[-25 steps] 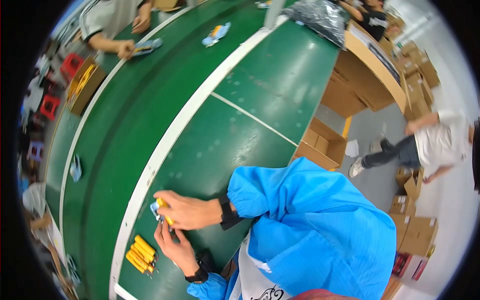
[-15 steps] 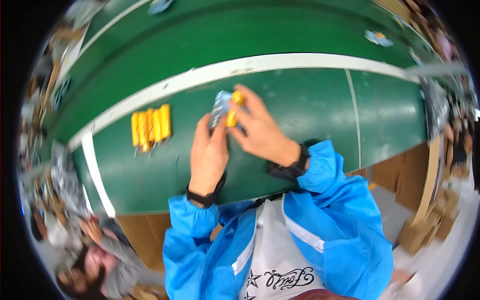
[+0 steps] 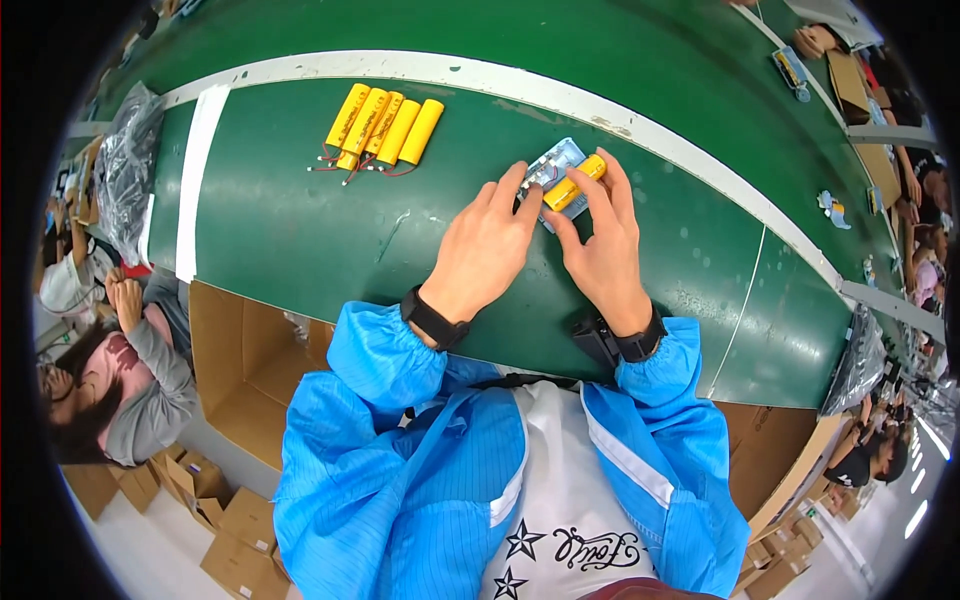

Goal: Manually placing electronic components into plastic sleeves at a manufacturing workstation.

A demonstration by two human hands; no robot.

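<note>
A light-blue plastic casing (image 3: 541,174) rests on the green bench in front of me, with small parts and a thin wire inside its left side. A yellow cylindrical battery (image 3: 576,184) lies at a slant over the casing's right side. My right hand (image 3: 608,248) pinches this battery between thumb and fingers. My left hand (image 3: 484,243) has its fingertips closed at the casing's left edge; what lies right under them is partly hidden. To the left, several more yellow batteries (image 3: 403,131) lie side by side, their red and black leads and small connectors toward me.
A white strip (image 3: 455,70) runs along the bench's far side, with a green conveyor (image 3: 560,35) beyond it. Blue parts (image 3: 834,210) lie on the conveyor at right. A cardboard box (image 3: 240,370) stands below the bench at left. Co-workers sit on both sides.
The view has swung, so the loose batteries appear higher up. The blue casing, held tilted before, now lies flatter toward the bench, with the battery slanted over it between my hands.
</note>
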